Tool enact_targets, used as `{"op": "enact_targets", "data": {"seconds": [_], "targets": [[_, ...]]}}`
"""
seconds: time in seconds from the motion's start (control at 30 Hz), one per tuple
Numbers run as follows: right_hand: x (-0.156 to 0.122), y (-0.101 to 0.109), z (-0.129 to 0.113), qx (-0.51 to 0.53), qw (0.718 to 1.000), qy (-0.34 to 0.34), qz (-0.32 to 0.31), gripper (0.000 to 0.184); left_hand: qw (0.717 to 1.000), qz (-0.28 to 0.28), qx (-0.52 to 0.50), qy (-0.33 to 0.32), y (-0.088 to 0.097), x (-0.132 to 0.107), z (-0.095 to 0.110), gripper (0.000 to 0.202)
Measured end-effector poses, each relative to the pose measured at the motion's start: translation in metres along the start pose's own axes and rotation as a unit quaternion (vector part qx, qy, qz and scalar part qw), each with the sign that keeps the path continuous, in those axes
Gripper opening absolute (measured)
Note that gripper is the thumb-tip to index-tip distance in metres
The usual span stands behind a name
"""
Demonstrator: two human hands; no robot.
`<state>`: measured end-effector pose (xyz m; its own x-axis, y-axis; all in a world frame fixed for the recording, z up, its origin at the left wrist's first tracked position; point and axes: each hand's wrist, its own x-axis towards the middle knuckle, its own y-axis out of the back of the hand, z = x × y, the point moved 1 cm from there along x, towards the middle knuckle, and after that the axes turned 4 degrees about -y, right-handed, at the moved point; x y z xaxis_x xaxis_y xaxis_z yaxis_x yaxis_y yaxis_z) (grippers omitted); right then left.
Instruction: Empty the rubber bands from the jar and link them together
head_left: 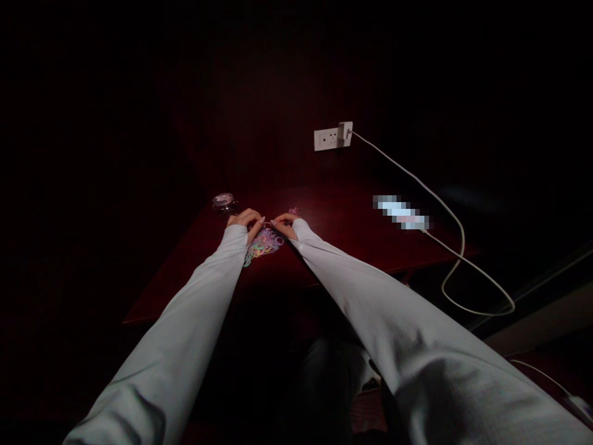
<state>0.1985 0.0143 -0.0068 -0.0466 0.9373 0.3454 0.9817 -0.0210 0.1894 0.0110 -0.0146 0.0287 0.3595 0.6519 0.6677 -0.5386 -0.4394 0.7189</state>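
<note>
Both my arms in pale long sleeves reach out over a dark red table [352,241]. My left hand [245,220] and my right hand [283,225] are close together, fingers curled in a pinch just above a pile of small pastel rubber bands [264,244]. Between the fingertips there seems to be a thin band or thread, too small to name. A small round clear container [223,202] stands just beyond my left hand.
A white wall socket [327,139] with a charger plug [345,133] sits on the dark wall behind. Its white cable [456,228] runs to a lit phone [401,212] on the table's right side, looping off the edge. The room is very dark.
</note>
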Motion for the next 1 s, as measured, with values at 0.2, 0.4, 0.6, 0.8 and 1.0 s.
{"op": "enact_targets", "data": {"seconds": [0.2, 0.4, 0.6, 0.8, 1.0], "targets": [[0.001, -0.003, 0.005, -0.006, 1.000, 0.000, -0.008, 0.013, 1.000, -0.002, 0.003, 0.004, -0.001, 0.000, 0.000, 0.026], [0.013, 0.021, 0.005, -0.057, 0.997, 0.011, 0.041, 0.012, 0.999, 0.030, 0.000, 0.031, 0.003, 0.000, 0.001, 0.028], [0.026, 0.068, 0.008, -0.150, 0.974, -0.056, 0.159, 0.007, 0.995, 0.067, -0.013, 0.067, 0.010, 0.002, -0.002, 0.034], [0.032, 0.071, 0.012, -0.205, 0.964, -0.087, 0.146, 0.009, 0.986, 0.122, 0.022, 0.109, 0.005, 0.004, -0.018, 0.036], [0.033, 0.071, 0.000, -0.342, 0.921, -0.164, 0.084, 0.016, 0.975, 0.155, 0.023, 0.157, 0.007, 0.006, -0.013, 0.047]]}}
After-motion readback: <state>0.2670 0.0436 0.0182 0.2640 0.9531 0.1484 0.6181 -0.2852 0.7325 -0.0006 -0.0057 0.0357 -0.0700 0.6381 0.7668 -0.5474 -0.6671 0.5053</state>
